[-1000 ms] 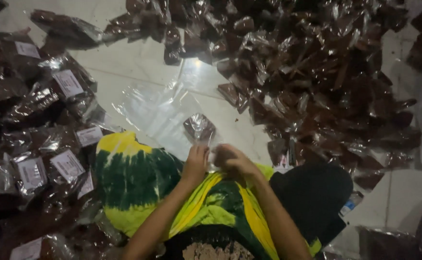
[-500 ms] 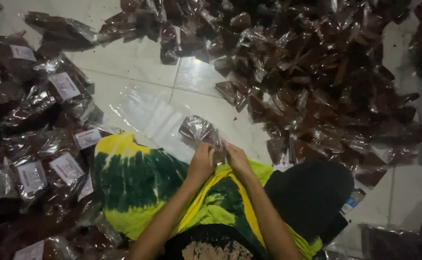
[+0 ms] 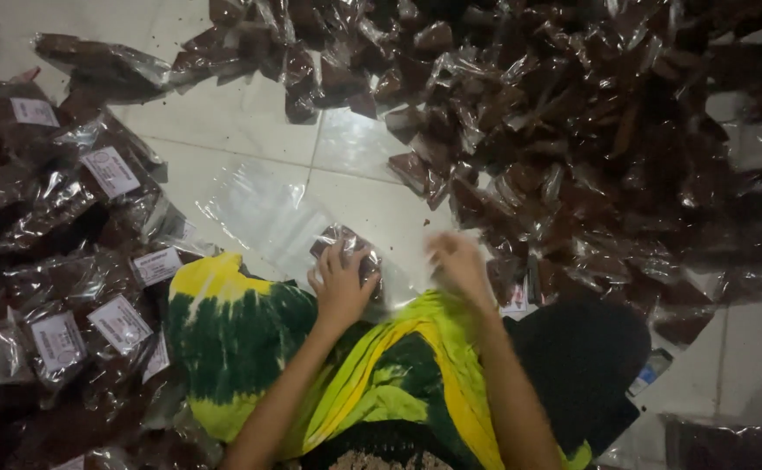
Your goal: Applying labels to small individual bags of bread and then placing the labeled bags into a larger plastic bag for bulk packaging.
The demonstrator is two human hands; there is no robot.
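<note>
From the head camera, we see our left hand point(image 3: 340, 285) pressed on a small clear packet point(image 3: 346, 251) of brown stuff, fingers curled over it. The packet sits at the edge of our green and yellow cloth point(image 3: 250, 348), by the white floor point(image 3: 250, 130). Our right hand point(image 3: 457, 264) is just beside it, blurry, with nothing in it that we can see. Labelled packets point(image 3: 68, 261) lie to the left. A big pile point(image 3: 590, 130) of packets lies to the right.
</note>
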